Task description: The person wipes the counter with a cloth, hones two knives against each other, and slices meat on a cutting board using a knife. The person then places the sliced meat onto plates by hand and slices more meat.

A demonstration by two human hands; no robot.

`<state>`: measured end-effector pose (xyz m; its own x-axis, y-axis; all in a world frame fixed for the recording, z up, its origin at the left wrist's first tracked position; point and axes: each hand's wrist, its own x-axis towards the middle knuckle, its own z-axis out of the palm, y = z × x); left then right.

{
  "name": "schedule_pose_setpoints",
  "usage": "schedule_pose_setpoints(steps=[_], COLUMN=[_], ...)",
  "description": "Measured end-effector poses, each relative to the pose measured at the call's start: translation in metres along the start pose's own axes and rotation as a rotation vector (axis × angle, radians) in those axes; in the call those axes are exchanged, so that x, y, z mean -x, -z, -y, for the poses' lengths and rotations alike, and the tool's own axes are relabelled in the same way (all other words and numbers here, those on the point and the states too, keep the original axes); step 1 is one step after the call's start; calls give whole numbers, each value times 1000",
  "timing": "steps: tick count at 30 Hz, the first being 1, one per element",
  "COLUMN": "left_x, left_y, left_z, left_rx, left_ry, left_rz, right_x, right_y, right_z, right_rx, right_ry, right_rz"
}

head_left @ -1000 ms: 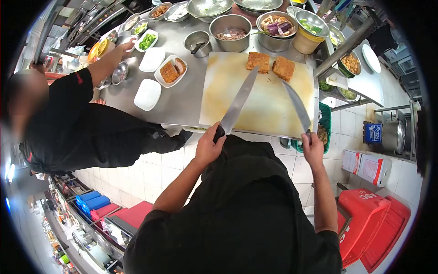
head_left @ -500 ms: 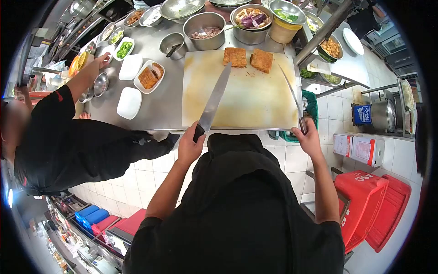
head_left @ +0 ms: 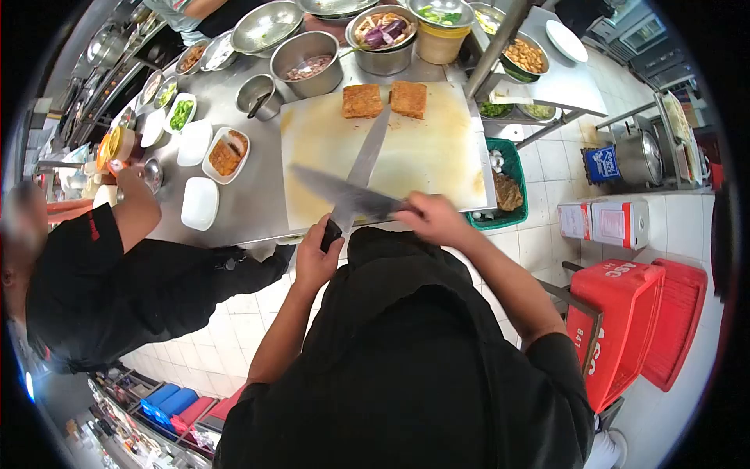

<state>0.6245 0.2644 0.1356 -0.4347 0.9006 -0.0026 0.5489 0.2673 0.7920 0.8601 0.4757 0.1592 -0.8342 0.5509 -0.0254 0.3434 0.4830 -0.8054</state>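
Chef's knife [head_left: 369,152] in our closed left hand [head_left: 315,256] points between two fried slabs [head_left: 362,102] at the far side of our cutting board [head_left: 437,172]; our right hand [head_left: 439,221] grips another knife [head_left: 336,188], blurred, crosswise over it.

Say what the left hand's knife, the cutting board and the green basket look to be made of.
Knife in the left hand: likely steel blade, smooth grey; handle black, material unclear.
Cutting board: probably plastic, matte, yellow-stained, no visible grain.
Green basket: likely plastic, evenly coloured, dull.
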Motion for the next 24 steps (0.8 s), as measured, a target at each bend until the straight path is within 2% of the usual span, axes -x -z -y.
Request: schedule_pose_setpoints(steps=[1,2,3,4,5,7,9,11,14,16,17,18,19,21,22,24], left_x=[2,6,10,14,15,16,15,10,7,8,9,12,11,12,11,7], left_y=[1,2,2,2,4,4,-2,-6,1,8,10,9,10,5,1,-5], left_z=[5,10,15,18,21,21,17,8,-5,3,10,23,24,22,19,6], left_rx=[18,37,43,48,51,48,62,82,48,60,69,81,65,38,23,15], left_ry=[-2,-2,11,23,30,64,67,45,3,53,79,63,58,48,47,45], left_rz=[-12,-26,-39,-51,-60,-33,1,24,15,-1,-11,-23,-22,-8,14,46], right_x=[10,21,34,47,59,56,34,13,9,27,40,55,59,51,37,15], right_y=[11,25,31,44,57,58,27,1,-2,15,31,41,49,35,17,1], right_z=[-18,-45,-82,-92,-114,-79,-43,-5,-2,-51,-67,-98,-93,-62,-54,-15], right_rx=[-4,42,39,22,96,-18,-110,-73,-28,-37,-58,83,25,-128,-66,17], right_ry=[63,-64,-46,-153,-344,-358,-2,-30,-27,-46,-154,-343,-423,-280,0,-22], right_rz=[-86,-89,-233,-326,-256,-208,-182,2,28,-97,-154,-140,-158,-164,-160,15])
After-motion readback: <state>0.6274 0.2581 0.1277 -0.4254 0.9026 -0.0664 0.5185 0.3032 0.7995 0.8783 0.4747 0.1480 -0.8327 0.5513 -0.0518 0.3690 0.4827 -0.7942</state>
